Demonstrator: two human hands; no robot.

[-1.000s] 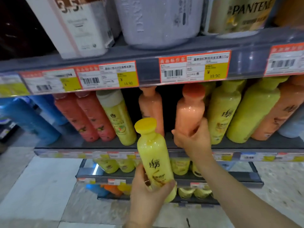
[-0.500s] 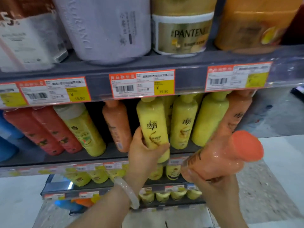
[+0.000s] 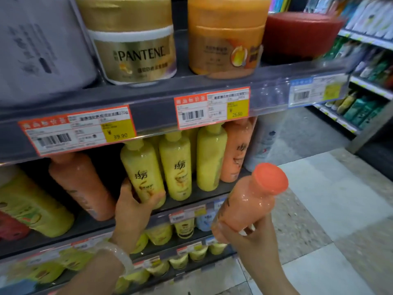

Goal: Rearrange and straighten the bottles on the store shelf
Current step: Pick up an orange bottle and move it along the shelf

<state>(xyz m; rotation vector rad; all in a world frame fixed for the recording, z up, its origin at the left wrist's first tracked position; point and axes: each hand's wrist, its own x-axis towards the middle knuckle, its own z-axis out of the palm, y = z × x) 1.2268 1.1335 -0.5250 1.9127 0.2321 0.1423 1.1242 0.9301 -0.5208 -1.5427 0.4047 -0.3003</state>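
Bottles here look rigid, full and glossy, so we judge them heavy and slippery; grasp mid-body. Our left hand (image 3: 136,207) wraps the yellow bottle (image 3: 143,173) on the shelf (image 3: 191,196). At four o'clock, our right hand (image 3: 244,237) clasps the orange bottle (image 3: 248,207), off-shelf.

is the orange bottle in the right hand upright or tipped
Tipped. The orange bottle leans right, its cap up and rightward, base gripped by the right hand, off the shelf.
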